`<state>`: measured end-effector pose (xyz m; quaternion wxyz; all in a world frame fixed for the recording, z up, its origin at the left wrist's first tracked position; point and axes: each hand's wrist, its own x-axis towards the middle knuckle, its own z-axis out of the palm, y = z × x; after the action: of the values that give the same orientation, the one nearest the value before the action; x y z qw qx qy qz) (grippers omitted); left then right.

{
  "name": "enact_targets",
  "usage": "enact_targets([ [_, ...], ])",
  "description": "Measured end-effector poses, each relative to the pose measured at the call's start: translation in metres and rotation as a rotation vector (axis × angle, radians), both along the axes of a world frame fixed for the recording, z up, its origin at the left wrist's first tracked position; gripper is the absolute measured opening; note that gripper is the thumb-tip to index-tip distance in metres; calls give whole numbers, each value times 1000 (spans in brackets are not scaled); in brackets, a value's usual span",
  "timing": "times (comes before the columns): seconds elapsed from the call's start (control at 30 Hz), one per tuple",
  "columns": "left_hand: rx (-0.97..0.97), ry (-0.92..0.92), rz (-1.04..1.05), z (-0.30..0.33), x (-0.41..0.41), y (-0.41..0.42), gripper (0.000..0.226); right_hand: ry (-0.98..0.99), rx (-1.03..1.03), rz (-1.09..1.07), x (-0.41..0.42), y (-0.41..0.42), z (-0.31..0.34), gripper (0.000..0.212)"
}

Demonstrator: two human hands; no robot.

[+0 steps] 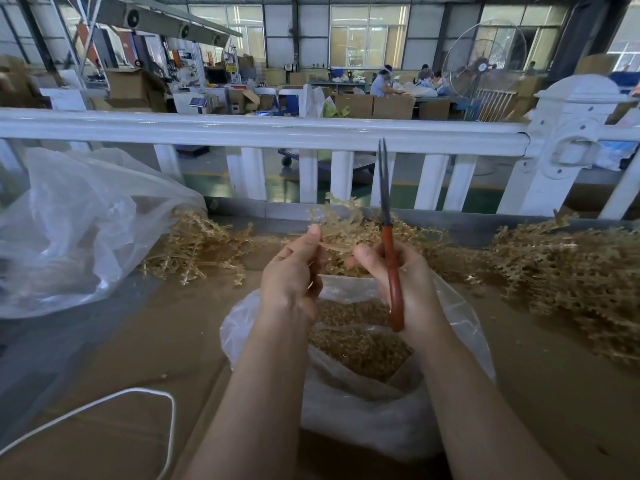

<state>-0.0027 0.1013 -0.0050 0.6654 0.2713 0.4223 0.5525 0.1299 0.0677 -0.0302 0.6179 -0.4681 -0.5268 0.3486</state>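
My left hand [291,271] pinches a tan plastic sprue [337,220] of small parts and holds it up over the table. My right hand [401,275] grips a pair of red-handled scissors [393,271], blades upright and nearly together, and its thumb touches the sprue's stem. Below both hands stands an open clear plastic bag [346,403] with several small tan pieces inside.
Piles of tan sprues lie at the back left [197,247] and along the right [568,282] of the cardboard-covered table [138,341]. A big clear bag [79,216] sits at the left. A white cord [166,403] loops near the front. A white railing [263,133] borders the far edge.
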Motion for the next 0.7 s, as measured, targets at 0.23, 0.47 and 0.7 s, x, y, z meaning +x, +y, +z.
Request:
enact_targets([
  [0.23, 95, 22, -179, 0, 3, -3, 21, 32, -14, -41, 2, 7, -5, 23],
  [0.47, 129, 53, -223, -3, 2, -3, 21, 45, -19, -40, 1, 4, 0, 35],
  [0.7, 144, 179, -367, -5, -7, -2, 26, 59, -31, -70, 2, 7, -5, 26],
])
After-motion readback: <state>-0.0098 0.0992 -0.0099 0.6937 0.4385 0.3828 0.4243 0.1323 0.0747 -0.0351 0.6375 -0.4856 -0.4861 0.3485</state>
